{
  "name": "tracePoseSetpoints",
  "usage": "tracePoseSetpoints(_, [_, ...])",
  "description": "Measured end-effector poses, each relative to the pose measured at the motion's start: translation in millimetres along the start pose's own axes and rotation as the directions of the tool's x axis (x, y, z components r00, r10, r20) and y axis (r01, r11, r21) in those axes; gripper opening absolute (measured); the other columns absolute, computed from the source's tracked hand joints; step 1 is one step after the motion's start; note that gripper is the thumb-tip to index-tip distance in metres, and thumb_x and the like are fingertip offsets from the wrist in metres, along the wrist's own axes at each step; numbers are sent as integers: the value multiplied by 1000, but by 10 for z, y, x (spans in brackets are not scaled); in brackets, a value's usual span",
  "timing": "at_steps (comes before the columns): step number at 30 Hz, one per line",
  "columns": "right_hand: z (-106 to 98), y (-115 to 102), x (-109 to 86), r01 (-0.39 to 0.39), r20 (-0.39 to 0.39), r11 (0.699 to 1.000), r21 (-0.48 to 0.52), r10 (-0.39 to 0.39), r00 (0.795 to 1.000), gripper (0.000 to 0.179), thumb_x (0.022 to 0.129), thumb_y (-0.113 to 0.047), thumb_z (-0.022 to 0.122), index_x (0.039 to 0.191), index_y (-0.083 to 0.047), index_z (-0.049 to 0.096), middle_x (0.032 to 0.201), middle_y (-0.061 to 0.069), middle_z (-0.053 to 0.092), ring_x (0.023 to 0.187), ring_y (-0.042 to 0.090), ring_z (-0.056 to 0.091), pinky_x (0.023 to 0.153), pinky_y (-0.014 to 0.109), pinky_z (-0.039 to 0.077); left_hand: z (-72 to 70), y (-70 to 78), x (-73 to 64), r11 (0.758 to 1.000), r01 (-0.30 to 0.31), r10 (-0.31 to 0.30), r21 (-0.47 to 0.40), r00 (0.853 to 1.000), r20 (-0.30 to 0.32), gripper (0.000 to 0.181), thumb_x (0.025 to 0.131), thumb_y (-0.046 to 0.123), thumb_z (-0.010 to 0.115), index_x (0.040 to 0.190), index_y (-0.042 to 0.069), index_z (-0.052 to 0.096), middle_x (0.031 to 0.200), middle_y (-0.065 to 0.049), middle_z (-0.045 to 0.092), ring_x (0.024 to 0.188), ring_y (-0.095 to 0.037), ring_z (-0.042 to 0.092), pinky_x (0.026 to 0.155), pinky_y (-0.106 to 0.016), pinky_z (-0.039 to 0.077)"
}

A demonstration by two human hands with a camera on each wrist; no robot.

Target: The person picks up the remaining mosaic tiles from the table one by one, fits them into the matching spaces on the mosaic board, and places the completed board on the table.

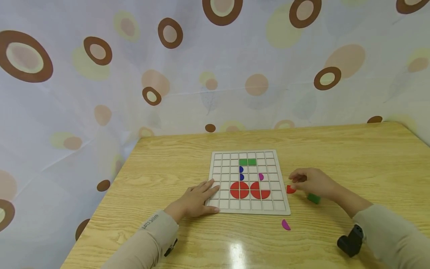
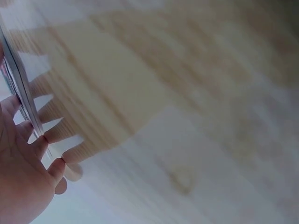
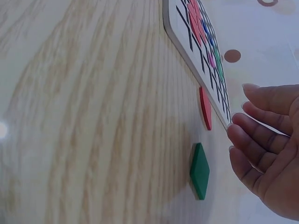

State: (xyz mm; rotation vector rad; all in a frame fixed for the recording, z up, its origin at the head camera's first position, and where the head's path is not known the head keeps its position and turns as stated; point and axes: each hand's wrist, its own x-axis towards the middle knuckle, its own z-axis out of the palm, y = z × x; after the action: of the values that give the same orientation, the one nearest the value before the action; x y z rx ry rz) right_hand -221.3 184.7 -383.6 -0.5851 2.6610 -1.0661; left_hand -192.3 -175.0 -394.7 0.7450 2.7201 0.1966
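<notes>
A white grid board (image 1: 226, 204) lies on the table, bearing red quarter-circle pieces (image 1: 239, 190), green squares (image 1: 248, 162), small blue half-circles (image 1: 241, 173) and a magenta half-circle (image 1: 261, 176). On the board's left edge rests my left hand (image 1: 198, 199), fingers spread. To the right of the board, my right hand (image 1: 312, 182) hovers with loosely bent fingers and nothing visible between them in the right wrist view. Beneath its fingertips lies a loose red quarter-circle piece (image 1: 290, 189). A green piece (image 1: 314, 198) sits on the table, partly hidden by that hand.
Another magenta half-circle (image 1: 286, 225) is on the wooden table (image 1: 248, 239) near the board's lower right corner. Behind the table hangs a patterned curtain (image 1: 235, 56) with brown rings and spots. A black device (image 1: 351, 241) is strapped at the right wrist.
</notes>
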Motion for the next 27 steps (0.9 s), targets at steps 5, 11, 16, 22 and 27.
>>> tracePoseSetpoints(5, [-34, 76, 0, -2, 7, 1000, -6, 2, 1000, 31, 80, -17, 61, 102, 5, 57, 92, 7, 58, 85, 23, 53, 72, 35, 43, -5, 2, 0, 1000, 3, -3, 4, 1000, -2, 72, 80, 57, 44, 138, 20, 22, 143, -5, 13, 129, -23, 12, 96, -46, 19])
tracePoseSetpoints(11, [-47, 132, 14, -2, 27, 1000, -8, 2, 1000, 34, 78, -19, 63, 102, 5, 57, 90, 5, 58, 83, 21, 53, 70, 34, 43, -3, -9, 13, 1000, 6, -6, 8, 1000, -2, 73, 79, 58, 43, 138, 22, 22, 143, -4, 13, 129, -23, 11, 96, -47, 19])
tracePoseSetpoints(16, [-34, 156, 36, -11, 53, 1000, -5, 11, 999, 35, 76, -18, 66, 102, 4, 58, 95, 10, 59, 88, 26, 53, 74, 39, 42, 3, -15, 22, 1000, 6, -6, 9, 1000, -2, 73, 79, 59, 43, 138, 22, 22, 143, -3, 13, 129, -22, 11, 96, -47, 19])
tracePoseSetpoints(22, [4, 149, 83, -19, 77, 1000, 9, 19, 997, 37, 74, -18, 68, 103, 3, 58, 99, 13, 59, 89, 26, 52, 73, 39, 42, -1, -12, 22, 1000, 6, -6, 12, 1000, 1, 73, 79, 58, 43, 138, 22, 22, 143, -4, 13, 129, -23, 12, 96, -46, 19])
tracePoseSetpoints(27, [45, 136, 126, 13, 71, 999, -46, -10, 997, 28, 72, -14, 69, 95, 0, 61, 93, 8, 59, 84, 23, 52, 71, 39, 42, 6, -16, 23, 1000, 11, -11, 7, 1000, 8, 73, 79, 58, 43, 138, 22, 21, 143, -4, 12, 129, -23, 11, 96, -46, 19])
